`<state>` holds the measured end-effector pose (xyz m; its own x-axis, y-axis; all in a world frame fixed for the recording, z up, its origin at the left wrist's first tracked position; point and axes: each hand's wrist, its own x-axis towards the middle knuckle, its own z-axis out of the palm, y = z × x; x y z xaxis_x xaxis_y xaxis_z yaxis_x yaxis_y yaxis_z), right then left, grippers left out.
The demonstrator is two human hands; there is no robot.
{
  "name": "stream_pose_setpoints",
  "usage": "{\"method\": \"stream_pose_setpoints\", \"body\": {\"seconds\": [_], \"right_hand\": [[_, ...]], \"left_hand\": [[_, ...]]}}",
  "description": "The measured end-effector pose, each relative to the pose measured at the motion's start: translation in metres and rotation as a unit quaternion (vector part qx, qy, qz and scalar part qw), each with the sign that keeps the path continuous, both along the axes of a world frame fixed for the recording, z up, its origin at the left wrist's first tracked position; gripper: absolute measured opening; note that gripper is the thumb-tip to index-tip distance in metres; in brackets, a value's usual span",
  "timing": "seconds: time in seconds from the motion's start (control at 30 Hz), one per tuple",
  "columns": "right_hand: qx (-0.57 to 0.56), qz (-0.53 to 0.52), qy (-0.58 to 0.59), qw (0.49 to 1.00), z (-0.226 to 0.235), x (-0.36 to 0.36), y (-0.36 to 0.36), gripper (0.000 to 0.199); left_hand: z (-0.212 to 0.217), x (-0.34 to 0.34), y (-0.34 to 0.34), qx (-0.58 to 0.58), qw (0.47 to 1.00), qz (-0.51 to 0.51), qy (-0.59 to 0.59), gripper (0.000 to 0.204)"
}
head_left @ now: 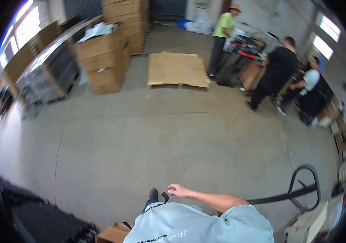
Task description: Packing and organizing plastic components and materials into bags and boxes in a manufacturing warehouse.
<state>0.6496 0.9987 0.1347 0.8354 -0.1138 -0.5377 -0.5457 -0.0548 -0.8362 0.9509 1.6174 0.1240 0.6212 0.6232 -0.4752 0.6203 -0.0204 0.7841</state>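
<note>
My right hand (178, 190) is held in front of my waist, its forearm crossing from the right. The fingers point left, loosely bent and a little apart, and I see nothing in them. Close beside the fingertips a short black strap (165, 197) sticks up at the edge of my light grey-green shirt (197, 222). My left hand is out of the picture. To my right, behind the elbow, a black loop handle (305, 188) on a dark shaft looks like that of a pallet jack; neither hand touches it.
A flat cardboard-topped pallet (177, 71) lies ahead on the concrete floor (161, 137). Cardboard boxes (103, 60) and a wrapped pallet load (49, 73) stand at left. Three people are around a cluttered workbench (244, 46) at far right. A black mesh-like bin (47, 216) is near left.
</note>
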Motion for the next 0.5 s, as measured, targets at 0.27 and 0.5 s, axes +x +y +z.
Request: {"method": "stream_pose_setpoints", "body": {"seconds": [0.27, 0.5], "right_hand": [[-0.139, -0.143, -0.096, 0.975, 0.016, 0.031, -0.002, 0.042], [-0.142, -0.281, 0.013, 0.949, -0.031, -0.040, -0.004, 0.041]], "left_hand": [[-0.115, 0.046, -0.264, -0.095, 0.942, -0.309, 0.086, 0.016], [-0.008, 0.160, -0.512, -0.079, 0.790, -0.600, -0.096, 0.016]]}}
